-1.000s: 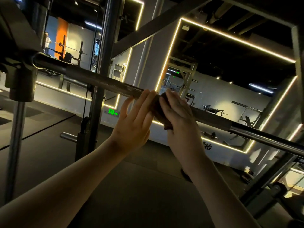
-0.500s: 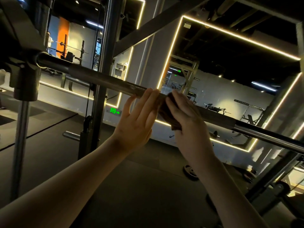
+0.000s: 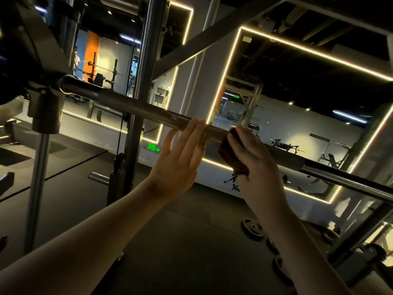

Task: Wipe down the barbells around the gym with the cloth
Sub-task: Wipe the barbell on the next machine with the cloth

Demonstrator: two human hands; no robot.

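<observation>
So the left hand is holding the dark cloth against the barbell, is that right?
Not quite. In the head view it is the right hand that holds the dark cloth against the barbell; the left hand only touches it with straight fingers.

The barbell (image 3: 138, 107) is bare metal: dull grey with fine, rough knurling along its middle, smooth and shiny towards its lower end. The cloth (image 3: 231, 158) on it looks soft, dark brown and matt. Behind the barbell the rack upright (image 3: 147, 50) is polished metal; beneath it the floor (image 3: 170, 241) is matt.
</observation>
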